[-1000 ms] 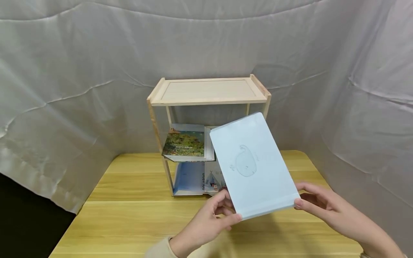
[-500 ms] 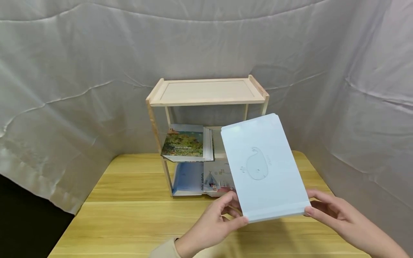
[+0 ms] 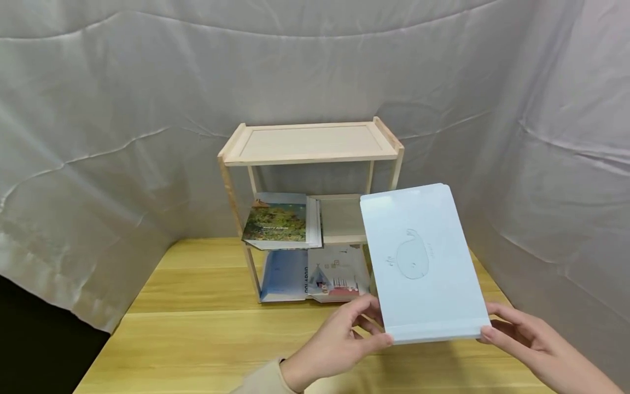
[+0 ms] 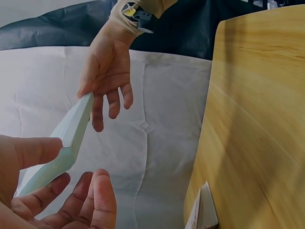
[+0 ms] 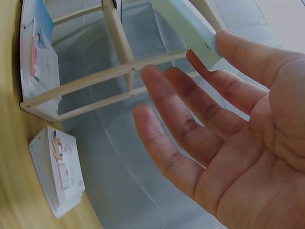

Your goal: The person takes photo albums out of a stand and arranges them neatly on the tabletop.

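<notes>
A light blue book (image 3: 418,295) with a whale drawing on its cover hangs over the table, in front of the rack's right side. Its near lower left corner is pinched by my left hand (image 3: 339,342), thumb on the cover. My right hand (image 3: 536,345) pinches the lower right corner between thumb and index finger. In the right wrist view the other fingers of that right hand (image 5: 238,129) extend below the book's corner (image 5: 202,45). From the left wrist view, the book (image 4: 78,121) appears edge-on between both hands.
A wooden rack (image 3: 310,143) stands behind. Its middle tier bears a photo album (image 3: 278,219); a blue book (image 3: 285,273) and a white book with a tent picture (image 3: 327,279) lie on the bottom tier. Another white book (image 5: 66,167) sits on the table beside the rack.
Both hands have carried the light blue book to the right and slightly down, and its tilt has lessened. More of the middle tier and the tent-picture book has come into sight.
</notes>
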`<act>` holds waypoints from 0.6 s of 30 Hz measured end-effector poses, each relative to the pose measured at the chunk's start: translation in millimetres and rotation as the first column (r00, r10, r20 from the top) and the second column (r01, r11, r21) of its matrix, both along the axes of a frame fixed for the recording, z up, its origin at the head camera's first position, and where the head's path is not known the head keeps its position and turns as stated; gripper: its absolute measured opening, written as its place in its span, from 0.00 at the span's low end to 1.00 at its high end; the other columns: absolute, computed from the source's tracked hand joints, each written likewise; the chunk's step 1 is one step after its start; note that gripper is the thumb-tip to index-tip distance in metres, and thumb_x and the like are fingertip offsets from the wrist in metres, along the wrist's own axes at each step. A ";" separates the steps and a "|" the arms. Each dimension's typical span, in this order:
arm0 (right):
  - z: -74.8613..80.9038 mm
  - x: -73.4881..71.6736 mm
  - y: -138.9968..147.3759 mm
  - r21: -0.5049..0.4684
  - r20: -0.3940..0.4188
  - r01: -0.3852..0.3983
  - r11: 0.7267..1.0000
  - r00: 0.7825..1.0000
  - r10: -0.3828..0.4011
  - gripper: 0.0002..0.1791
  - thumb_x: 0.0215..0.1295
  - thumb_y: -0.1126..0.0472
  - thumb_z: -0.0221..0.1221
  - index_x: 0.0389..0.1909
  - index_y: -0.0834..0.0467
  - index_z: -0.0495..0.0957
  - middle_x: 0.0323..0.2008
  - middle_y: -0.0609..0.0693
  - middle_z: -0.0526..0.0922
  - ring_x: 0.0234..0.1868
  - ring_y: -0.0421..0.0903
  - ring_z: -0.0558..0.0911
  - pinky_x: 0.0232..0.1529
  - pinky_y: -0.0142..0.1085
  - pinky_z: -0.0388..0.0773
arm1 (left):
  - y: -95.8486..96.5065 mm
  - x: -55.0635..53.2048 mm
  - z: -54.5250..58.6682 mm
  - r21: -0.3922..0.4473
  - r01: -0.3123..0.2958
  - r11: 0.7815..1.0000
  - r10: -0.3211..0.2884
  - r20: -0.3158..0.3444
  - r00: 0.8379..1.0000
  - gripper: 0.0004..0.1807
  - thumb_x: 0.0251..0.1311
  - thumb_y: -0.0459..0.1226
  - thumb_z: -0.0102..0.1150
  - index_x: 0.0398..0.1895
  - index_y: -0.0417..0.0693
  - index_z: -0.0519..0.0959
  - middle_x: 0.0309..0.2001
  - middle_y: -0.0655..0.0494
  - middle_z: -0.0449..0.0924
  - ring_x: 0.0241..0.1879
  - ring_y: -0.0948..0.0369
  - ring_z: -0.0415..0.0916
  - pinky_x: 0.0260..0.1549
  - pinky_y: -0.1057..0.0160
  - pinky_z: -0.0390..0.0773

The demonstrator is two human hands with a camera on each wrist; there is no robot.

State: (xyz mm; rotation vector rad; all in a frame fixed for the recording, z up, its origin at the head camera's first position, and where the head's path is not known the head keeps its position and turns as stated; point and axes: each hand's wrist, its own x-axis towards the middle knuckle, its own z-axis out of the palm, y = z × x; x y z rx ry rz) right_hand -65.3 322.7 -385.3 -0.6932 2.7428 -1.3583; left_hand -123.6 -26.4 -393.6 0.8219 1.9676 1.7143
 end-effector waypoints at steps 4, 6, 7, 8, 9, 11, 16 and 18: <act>-9.2 2.1 9.2 -0.053 0.001 -0.026 0.998 1.000 0.027 0.23 0.74 0.76 0.46 0.67 0.61 0.69 0.55 0.47 0.83 0.51 0.40 0.85 0.48 0.29 0.83 | 7.1 -1.8 -0.1 -0.007 0.020 1.000 -0.020 -0.009 1.000 0.13 0.66 0.45 0.64 0.51 0.61 0.77 0.46 0.63 0.80 0.43 0.70 0.81 0.34 0.68 0.82; -16.4 1.6 14.8 -0.108 0.005 -0.051 0.993 0.999 0.051 0.24 0.73 0.79 0.45 0.67 0.64 0.68 0.56 0.47 0.82 0.52 0.40 0.85 0.48 0.30 0.83 | 10.4 -2.9 -0.6 -0.014 0.027 1.000 -0.027 -0.010 1.000 0.12 0.66 0.45 0.64 0.50 0.60 0.77 0.45 0.64 0.80 0.42 0.70 0.81 0.34 0.68 0.82; -20.2 1.6 17.6 -0.130 0.011 -0.056 0.990 0.998 0.058 0.24 0.73 0.79 0.44 0.68 0.66 0.67 0.57 0.47 0.82 0.52 0.40 0.85 0.48 0.30 0.84 | 12.0 -3.4 -1.1 -0.019 0.029 0.999 -0.030 -0.012 0.999 0.12 0.66 0.45 0.64 0.50 0.60 0.77 0.45 0.64 0.79 0.42 0.70 0.81 0.34 0.68 0.82; -24.1 1.7 20.4 -0.142 0.011 -0.057 0.988 0.998 0.059 0.24 0.73 0.80 0.44 0.68 0.67 0.66 0.57 0.46 0.82 0.52 0.40 0.85 0.48 0.30 0.84 | 13.4 -3.8 -1.7 -0.023 0.031 0.999 -0.031 -0.012 0.999 0.11 0.66 0.45 0.64 0.49 0.60 0.77 0.44 0.64 0.79 0.41 0.70 0.81 0.34 0.68 0.82; -27.4 2.0 22.4 -0.150 0.021 -0.049 0.988 0.998 0.052 0.24 0.73 0.80 0.43 0.68 0.67 0.66 0.58 0.45 0.82 0.53 0.40 0.85 0.48 0.31 0.84 | 15.0 -4.3 -2.4 -0.026 0.033 0.999 -0.033 -0.012 0.999 0.11 0.66 0.45 0.64 0.49 0.60 0.77 0.44 0.65 0.79 0.41 0.71 0.81 0.34 0.69 0.82; -33.0 3.8 26.0 -0.150 0.045 -0.015 0.989 0.999 0.022 0.24 0.74 0.79 0.43 0.68 0.66 0.66 0.58 0.42 0.81 0.53 0.39 0.85 0.47 0.31 0.84 | 17.9 -4.9 -4.1 -0.031 0.034 0.999 -0.035 -0.012 0.999 0.11 0.66 0.44 0.65 0.49 0.59 0.77 0.43 0.65 0.79 0.40 0.71 0.80 0.34 0.69 0.81; -42.0 8.0 31.4 -0.176 0.051 -0.031 0.984 0.998 0.041 0.24 0.74 0.80 0.42 0.68 0.68 0.66 0.59 0.41 0.81 0.53 0.40 0.85 0.47 0.32 0.85 | 25.7 -6.5 -10.2 -0.050 0.041 0.998 -0.042 -0.026 0.999 0.12 0.65 0.43 0.66 0.50 0.59 0.77 0.42 0.64 0.79 0.37 0.72 0.79 0.35 0.71 0.80; -43.8 8.4 33.0 -0.204 0.046 -0.063 0.977 0.996 0.074 0.24 0.73 0.81 0.41 0.67 0.70 0.65 0.60 0.43 0.80 0.54 0.40 0.85 0.48 0.33 0.85 | 28.7 -7.4 -13.2 -0.056 0.044 0.997 -0.046 -0.036 0.998 0.12 0.65 0.42 0.66 0.49 0.59 0.77 0.41 0.64 0.79 0.36 0.72 0.79 0.36 0.71 0.80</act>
